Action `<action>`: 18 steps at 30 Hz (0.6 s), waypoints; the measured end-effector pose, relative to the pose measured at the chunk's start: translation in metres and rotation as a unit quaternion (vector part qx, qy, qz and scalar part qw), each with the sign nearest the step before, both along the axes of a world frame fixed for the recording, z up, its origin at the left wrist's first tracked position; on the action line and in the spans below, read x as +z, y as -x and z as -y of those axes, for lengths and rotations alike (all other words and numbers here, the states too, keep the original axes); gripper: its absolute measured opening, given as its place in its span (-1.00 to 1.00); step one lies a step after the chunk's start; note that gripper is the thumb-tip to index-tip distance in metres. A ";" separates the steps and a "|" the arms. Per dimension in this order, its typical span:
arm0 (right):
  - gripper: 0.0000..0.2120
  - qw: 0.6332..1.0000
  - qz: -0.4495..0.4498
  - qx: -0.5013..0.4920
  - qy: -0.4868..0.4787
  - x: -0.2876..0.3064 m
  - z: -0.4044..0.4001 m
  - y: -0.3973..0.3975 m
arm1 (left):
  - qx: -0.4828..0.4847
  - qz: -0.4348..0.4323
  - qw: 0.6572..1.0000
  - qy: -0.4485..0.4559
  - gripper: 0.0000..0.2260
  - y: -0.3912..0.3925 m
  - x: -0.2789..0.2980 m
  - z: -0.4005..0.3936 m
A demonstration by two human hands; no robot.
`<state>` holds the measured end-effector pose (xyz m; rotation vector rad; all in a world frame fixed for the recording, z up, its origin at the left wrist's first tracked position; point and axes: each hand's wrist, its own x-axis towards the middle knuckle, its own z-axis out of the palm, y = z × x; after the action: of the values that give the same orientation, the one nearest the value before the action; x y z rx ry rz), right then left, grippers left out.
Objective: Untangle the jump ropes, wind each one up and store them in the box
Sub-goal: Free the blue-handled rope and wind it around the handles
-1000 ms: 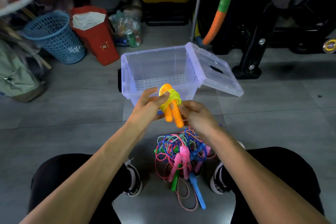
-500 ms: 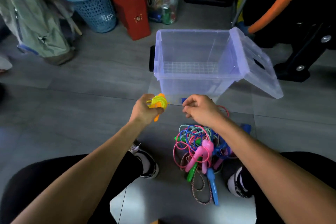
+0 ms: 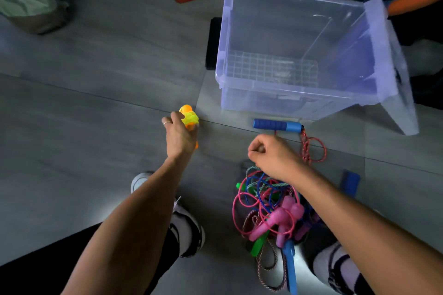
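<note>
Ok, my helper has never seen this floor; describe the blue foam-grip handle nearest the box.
Find the clear box. On the floor against its near wall lies the blue handle, flat, trailing red cord. Unlike the tangled pile's handles, it lies apart.

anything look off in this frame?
Mostly the tangled pile of jump ropes knotted between the feet, one blue-handled rope straying toward the empty box. The left hand grips a wound yellow rope.

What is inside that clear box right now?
No ropes yet. Through the clear box only its bare, grid-patterned bottom shows. The wound orange rope is in the left hand, beside the box. The near wall blurs the lowest front edge.
</note>
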<state>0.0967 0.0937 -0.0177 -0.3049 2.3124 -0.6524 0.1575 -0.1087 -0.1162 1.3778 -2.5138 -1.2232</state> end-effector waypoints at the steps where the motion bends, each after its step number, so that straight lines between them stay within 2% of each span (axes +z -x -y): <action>1: -0.90 1.000 0.001 0.008 -0.005 -0.005 -0.001 0.000 | -0.013 0.005 1.000 -0.007 -0.66 0.004 -0.006 0.002; 4: -0.94 1.000 0.001 0.020 -0.008 -0.013 -0.005 0.000 | -0.071 0.034 0.997 -0.016 -0.75 0.003 -0.018 0.007; 10: -0.90 1.000 0.010 0.017 -0.017 -0.003 -0.031 -0.013 | -0.097 -0.005 0.995 0.007 -0.87 -0.015 -0.001 0.005; 16: -0.87 0.999 -0.036 0.003 -0.017 0.033 -0.097 -0.004 | -0.204 -0.064 0.974 -0.070 -0.87 -0.006 0.037 -0.062; 18: -0.90 0.998 -0.056 -0.008 -0.035 0.040 -0.120 0.007 | -0.256 -0.072 0.962 -0.057 -0.88 0.008 0.035 -0.086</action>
<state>0.0895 0.2134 0.0222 -0.2982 2.4404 -0.5730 0.1499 -0.0225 -0.0807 0.6223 -2.8205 -1.4956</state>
